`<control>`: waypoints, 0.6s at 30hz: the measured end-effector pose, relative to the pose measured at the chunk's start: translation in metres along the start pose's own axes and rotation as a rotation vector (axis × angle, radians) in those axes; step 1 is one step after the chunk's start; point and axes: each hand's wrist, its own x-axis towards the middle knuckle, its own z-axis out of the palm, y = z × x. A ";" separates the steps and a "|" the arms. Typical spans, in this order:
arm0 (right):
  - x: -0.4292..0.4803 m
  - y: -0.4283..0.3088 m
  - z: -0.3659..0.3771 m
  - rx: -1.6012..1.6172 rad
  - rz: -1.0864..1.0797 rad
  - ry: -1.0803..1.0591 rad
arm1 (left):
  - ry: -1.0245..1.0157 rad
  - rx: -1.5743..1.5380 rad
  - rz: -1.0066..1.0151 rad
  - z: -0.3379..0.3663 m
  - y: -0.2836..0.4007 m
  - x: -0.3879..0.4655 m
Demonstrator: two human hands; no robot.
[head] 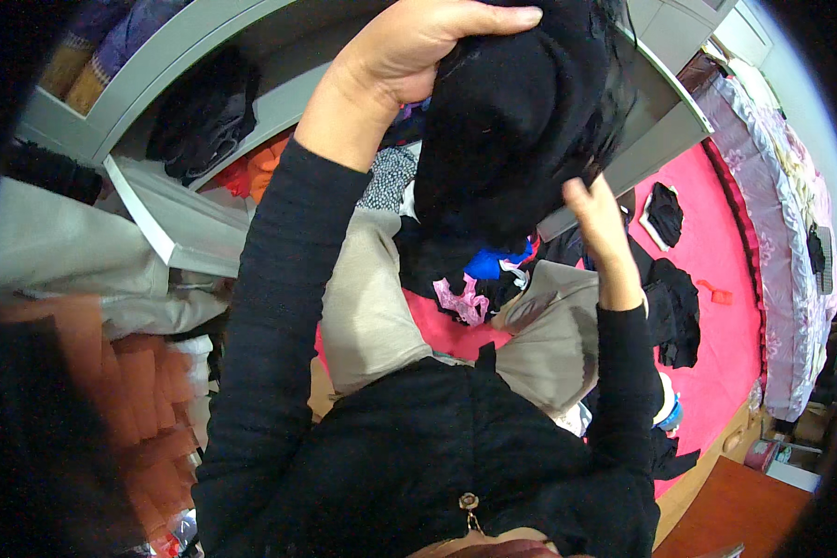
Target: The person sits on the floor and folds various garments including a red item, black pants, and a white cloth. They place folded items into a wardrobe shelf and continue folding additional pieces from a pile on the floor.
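A black cloth item [516, 118] hangs raised between my two hands, over my lap; its exact kind cannot be told. My left hand [432, 42] grips its upper left part, thumb lying across the dark fabric. Low on its right side is my right hand [596, 202], thumb raised and the fingers mostly hidden behind the cloth, so its hold is unclear. Below, between my knees, lie a pink lace garment [462, 298], a blue garment [485, 265] and other black clothing. A dotted grey cloth [389, 180] shows beyond my left forearm.
An open drawer [202, 247] juts from the white cabinet at left, near my left arm. Black clothes [673, 307] and a small red item [720, 296] lie on the pink mat [725, 349] at right. A bed with a frilled cover [788, 265] borders the mat.
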 end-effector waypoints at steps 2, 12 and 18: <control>0.000 0.003 0.014 -0.124 -0.065 -0.027 | 0.036 -0.046 -0.046 -0.002 0.001 0.000; 0.025 -0.023 -0.042 -0.150 -0.078 0.234 | 0.356 0.643 0.047 -0.071 0.023 -0.024; 0.043 -0.084 -0.067 -0.080 -0.228 0.215 | 0.274 0.856 -0.062 -0.089 -0.009 -0.032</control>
